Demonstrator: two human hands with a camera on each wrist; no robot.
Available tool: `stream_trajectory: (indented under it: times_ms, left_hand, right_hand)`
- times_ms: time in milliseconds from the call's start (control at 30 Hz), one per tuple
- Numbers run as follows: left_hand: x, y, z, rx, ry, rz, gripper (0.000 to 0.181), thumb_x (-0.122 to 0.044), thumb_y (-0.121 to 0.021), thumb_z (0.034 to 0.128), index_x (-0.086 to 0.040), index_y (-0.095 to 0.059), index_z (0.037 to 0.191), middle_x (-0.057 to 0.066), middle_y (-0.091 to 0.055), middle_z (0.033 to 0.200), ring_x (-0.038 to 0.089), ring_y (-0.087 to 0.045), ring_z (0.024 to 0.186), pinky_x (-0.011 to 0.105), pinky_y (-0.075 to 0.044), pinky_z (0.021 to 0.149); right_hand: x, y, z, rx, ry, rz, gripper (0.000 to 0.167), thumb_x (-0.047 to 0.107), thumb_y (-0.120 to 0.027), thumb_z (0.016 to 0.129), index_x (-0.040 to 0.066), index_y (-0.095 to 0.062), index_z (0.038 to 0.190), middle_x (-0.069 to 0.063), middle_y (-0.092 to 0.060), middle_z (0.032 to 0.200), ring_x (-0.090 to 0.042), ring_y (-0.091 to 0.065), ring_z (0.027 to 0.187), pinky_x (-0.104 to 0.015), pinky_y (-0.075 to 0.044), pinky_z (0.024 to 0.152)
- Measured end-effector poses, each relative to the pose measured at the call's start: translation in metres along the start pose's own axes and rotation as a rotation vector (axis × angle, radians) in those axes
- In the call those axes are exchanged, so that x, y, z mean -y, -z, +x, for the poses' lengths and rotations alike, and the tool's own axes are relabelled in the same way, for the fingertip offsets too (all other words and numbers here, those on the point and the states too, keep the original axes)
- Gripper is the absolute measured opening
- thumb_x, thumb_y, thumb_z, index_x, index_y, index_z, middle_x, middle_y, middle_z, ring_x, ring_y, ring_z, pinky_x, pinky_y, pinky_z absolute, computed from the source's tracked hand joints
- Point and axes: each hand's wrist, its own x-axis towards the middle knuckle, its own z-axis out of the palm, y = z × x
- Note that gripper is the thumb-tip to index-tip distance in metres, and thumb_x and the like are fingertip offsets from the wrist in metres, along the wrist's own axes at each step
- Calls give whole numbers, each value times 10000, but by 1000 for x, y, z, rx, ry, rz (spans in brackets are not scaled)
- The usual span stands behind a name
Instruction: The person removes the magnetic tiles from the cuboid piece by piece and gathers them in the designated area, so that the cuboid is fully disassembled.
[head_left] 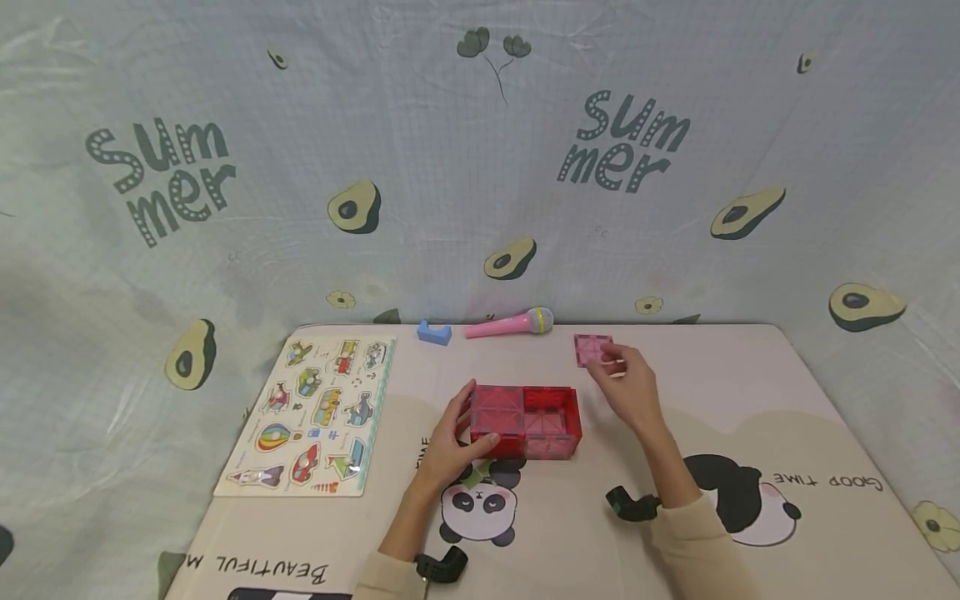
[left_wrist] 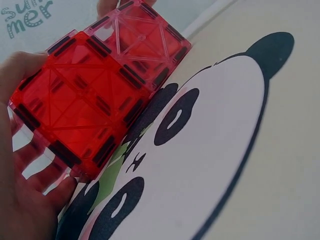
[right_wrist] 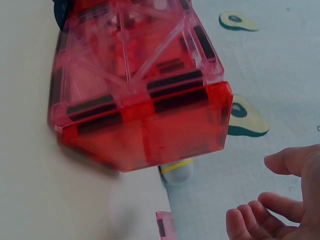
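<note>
A two-part box of see-through red and pink magnetic tiles (head_left: 498,410) stands on the table. Its left half has a tile on top, while the right half is uncovered. My left hand (head_left: 452,442) grips the box's left end, thumb at the near side and fingers around the far side, also seen in the left wrist view. My right hand (head_left: 626,387) hovers right of the box, thumb and fingers apart. Behind its fingertips in the head view lies a loose pink magnetic tile (head_left: 587,346); the right wrist view shows a gap between that hand (right_wrist: 280,200) and the tile (right_wrist: 166,226).
A pink toy microphone (head_left: 506,325) and a small blue block (head_left: 434,333) lie along the far edge. On the left is a wooden picture puzzle board (head_left: 307,417). The tabletop has printed pandas, and a patterned curtain (head_left: 420,167) hangs behind.
</note>
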Motion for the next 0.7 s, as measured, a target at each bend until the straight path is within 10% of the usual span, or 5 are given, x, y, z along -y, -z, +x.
stream_trajectory:
  times_ms: [367,700]
  left_hand:
    - [1,0,1,-3,-20,4,925,-285,-768,821,-210,-264,1594,50,-362,1617,351,-372,1479,537,-398,1155]
    - [0,0,0,-2,-7,-3,922,-283,-769,819,-228,-268,1591,42,-355,1621,344,-367,1483,531,-408,1151]
  right_hand:
    - [-3,-4,-14,122,137,0,426,209,-700,931,8,-588,1290,-196,-594,1232,-286,-646,1026,-123,-510,817]
    - [-11,-12,-25,227,217,30,427,176,-716,917,40,-593,1302,-178,-617,1233,-226,-643,965,-224,-583,817]
